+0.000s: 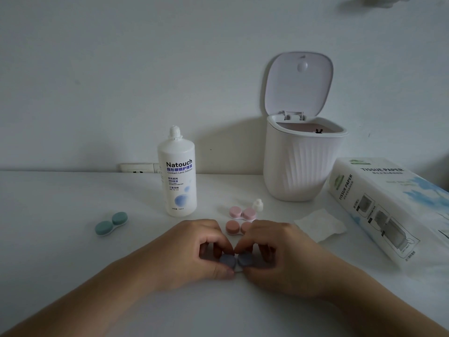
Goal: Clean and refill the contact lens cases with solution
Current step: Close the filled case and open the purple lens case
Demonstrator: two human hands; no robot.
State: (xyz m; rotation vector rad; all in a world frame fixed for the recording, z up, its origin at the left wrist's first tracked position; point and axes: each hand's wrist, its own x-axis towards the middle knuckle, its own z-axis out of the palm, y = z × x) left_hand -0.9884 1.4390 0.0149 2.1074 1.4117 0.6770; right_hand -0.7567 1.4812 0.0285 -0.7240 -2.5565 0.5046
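Observation:
A grey-blue contact lens case (235,260) lies on the white table near me, with both caps on. My left hand (194,249) pinches its left cap and my right hand (274,249) pinches its right cap. Just behind my hands are a salmon-pink case (233,227), partly hidden by my right hand, and a lighter pink case (241,212). A green case (111,223) sits apart at the left. The white solution bottle (178,176) stands upright with its cap off; the small clear cap (258,205) stands beside the pink case.
A white desktop bin (301,166) with its lid up stands at the back right. A tissue paper pack (388,205) lies at the right, with one loose tissue (320,224) in front of the bin. A wall socket (141,167) sits behind the bottle.

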